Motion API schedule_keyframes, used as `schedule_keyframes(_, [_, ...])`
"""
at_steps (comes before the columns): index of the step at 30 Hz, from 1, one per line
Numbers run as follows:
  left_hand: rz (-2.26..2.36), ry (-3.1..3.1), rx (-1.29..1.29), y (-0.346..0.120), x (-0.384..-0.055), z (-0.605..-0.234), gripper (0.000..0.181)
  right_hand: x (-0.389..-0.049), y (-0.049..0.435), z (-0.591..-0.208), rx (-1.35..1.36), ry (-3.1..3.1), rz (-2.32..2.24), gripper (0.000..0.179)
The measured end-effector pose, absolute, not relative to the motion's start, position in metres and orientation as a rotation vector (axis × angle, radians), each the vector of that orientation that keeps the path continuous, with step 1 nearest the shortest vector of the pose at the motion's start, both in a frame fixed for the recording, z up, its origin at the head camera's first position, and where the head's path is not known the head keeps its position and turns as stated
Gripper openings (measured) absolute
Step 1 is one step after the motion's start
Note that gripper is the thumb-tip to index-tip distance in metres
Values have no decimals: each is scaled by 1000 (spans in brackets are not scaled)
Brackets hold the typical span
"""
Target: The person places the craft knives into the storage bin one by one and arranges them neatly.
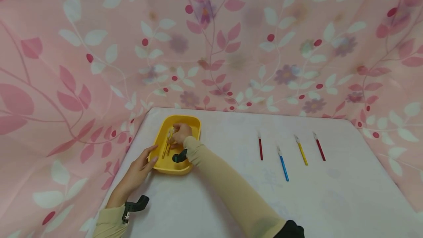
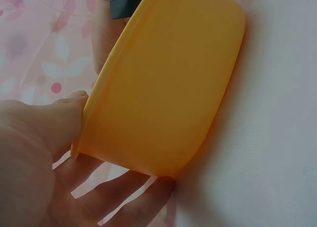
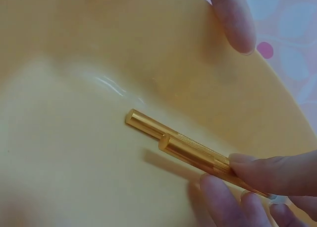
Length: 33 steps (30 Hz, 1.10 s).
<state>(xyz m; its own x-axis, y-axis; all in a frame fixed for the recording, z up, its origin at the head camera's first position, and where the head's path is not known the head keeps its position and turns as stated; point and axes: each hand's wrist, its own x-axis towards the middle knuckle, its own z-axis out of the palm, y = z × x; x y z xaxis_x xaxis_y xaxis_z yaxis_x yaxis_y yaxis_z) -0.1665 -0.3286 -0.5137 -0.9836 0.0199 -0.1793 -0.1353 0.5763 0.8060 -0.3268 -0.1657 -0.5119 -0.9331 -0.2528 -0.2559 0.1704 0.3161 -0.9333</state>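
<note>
Near the table's left edge lies a yellow plastic tray (image 1: 199,125). My left hand (image 1: 138,170) holds its near left corner, thumb at the rim and fingers spread along the outer wall (image 2: 168,78). Inside the tray, my right hand (image 1: 182,134) pinches a gold craft knife (image 3: 193,158) between thumb and fingers, by its knurled part. A second gold craft knife (image 3: 143,124) lies right beside it, partly covered by the first. The front ends of both are mostly hidden by my fingers in the right wrist view.
On the white table (image 1: 231,201), to the right, lie several craft knives with pale tips: a red one (image 1: 260,149), a blue one (image 1: 283,168), a yellow one (image 1: 302,153) and another red one (image 1: 320,150). A pink floral curtain (image 1: 211,47) hangs behind.
</note>
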Motion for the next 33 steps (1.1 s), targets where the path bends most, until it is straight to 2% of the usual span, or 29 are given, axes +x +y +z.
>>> schedule_keyframes(20, [1359, 2666, -75, -327, -165, -516, 60, -331, -171, -518, -205, 2312, -1485, 74])
schedule_keyframes(33, [1352, 2679, -80, -329, -167, -516, 60, -329, -160, -505, -233, 2345, -1436, 81])
